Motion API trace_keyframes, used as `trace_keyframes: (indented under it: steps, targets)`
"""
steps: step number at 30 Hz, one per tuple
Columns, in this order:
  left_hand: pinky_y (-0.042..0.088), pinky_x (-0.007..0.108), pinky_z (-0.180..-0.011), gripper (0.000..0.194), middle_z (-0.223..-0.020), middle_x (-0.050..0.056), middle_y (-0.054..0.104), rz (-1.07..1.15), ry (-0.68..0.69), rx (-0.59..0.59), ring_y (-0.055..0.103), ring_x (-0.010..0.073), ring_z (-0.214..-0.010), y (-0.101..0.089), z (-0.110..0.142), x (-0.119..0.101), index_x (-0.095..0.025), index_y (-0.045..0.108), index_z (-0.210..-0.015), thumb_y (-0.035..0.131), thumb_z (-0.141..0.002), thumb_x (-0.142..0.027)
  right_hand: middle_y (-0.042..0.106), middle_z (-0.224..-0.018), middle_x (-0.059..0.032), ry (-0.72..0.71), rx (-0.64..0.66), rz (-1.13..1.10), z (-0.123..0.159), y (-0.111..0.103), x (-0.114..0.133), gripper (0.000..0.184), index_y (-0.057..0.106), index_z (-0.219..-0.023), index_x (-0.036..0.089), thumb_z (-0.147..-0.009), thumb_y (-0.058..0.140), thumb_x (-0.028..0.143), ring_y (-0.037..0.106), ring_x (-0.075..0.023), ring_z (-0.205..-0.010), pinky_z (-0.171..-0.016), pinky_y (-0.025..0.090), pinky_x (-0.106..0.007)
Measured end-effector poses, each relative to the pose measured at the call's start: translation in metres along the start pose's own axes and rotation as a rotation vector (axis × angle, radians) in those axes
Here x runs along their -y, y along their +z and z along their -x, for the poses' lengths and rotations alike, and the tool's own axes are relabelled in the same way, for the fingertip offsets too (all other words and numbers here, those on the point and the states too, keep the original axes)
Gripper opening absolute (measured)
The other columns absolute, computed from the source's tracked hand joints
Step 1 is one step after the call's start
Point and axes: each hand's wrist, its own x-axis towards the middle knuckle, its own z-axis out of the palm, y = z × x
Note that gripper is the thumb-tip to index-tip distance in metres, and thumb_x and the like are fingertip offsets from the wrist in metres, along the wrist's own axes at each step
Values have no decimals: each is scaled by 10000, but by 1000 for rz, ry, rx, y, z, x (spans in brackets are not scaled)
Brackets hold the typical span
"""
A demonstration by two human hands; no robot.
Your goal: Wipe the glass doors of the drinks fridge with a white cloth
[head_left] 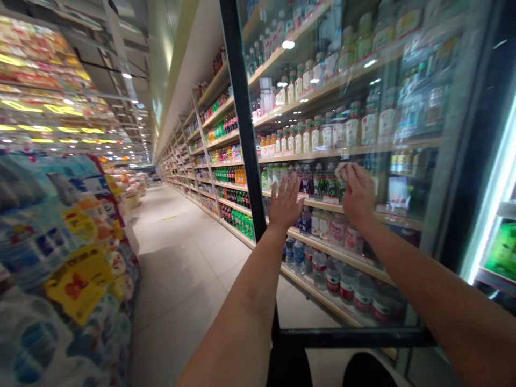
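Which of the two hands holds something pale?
The right hand, gripping a pale wad; the left hand is spread open with nothing visible in it.

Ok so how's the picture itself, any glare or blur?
In the head view, white reflections speckle the glass door; in the head view, a strip light burns out near the right edge; in the head view, the stacked packs at left look smeared, while the left hand and right hand read fairly clearly.

Bare-armed we are, behind left hand (285,202) and right hand (358,194) alike, and down below the grip we're showing plain black, round-ended legwear or shoes (289,368), hard to tell!
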Motion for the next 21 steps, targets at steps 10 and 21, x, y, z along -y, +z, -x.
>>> trace_keyframes:
  steps: [10,21]
  targets:
    - [123,588,-1300,609,-1655,133,302,132,3,-107,166,319,-1576,8,-6,9,-121,355,-1602,471,-1048,-345,546,-1515,-78,23,37,48,2,-3,-1,547,579,-1462,201,-978,374,49,431,-261,-1445,-1221,359,-498]
    - [124,596,-1299,642,-1660,119,292,134,-2,-110,162,319,-1576,9,-6,9,-160,309,-1627,482,-1037,-345,530,-1529,-53,-29,97,51,9,-7,-13,621,506,-1527,270,-965,376,41,413,-250,-1464,-1225,363,-504]
